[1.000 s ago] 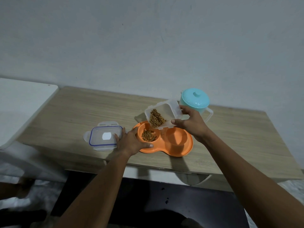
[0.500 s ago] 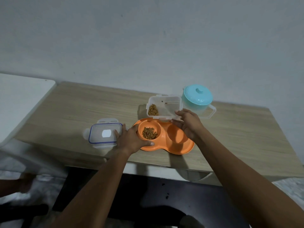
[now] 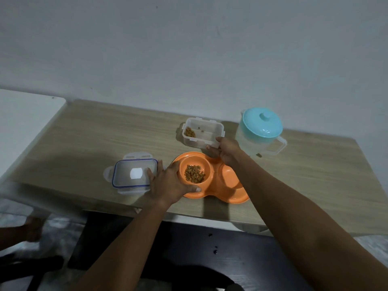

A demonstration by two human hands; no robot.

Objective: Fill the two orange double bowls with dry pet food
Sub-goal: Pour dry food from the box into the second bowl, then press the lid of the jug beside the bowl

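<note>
On top of the wooden table [image 3: 84, 133], pushed against a plain wall: largest item is the clear pitcher [image 3: 260, 135] with a teal lid, far right, handle pointing right. No readable print on it.

Orange double bowl [image 3: 222, 185] sits near the front edge, centre. Its left cup holds dry pet food [image 3: 194, 174]; right cup is mostly hidden by the forearm, the visible part looks bare. Only one double bowl in view.

Container lid [image 3: 134, 175], clear with a blue seal line, lies flat just left of the bowl. Pale patch in its middle, no legible text.

Clear food container [image 3: 202, 132] stands upright on the table behind the bowl, a small heap of kibble in its left end, a few stray bits near the back wall.

Left hand [image 3: 170, 183]: fingers spread, wrapped over the bowl's left rim, thumb pressed on the front edge, fingertips reaching the lid.

Right hand [image 3: 225, 151]: fingers curled onto the container's near right corner, gripping it.

No brands or writing readable anywhere.
</note>
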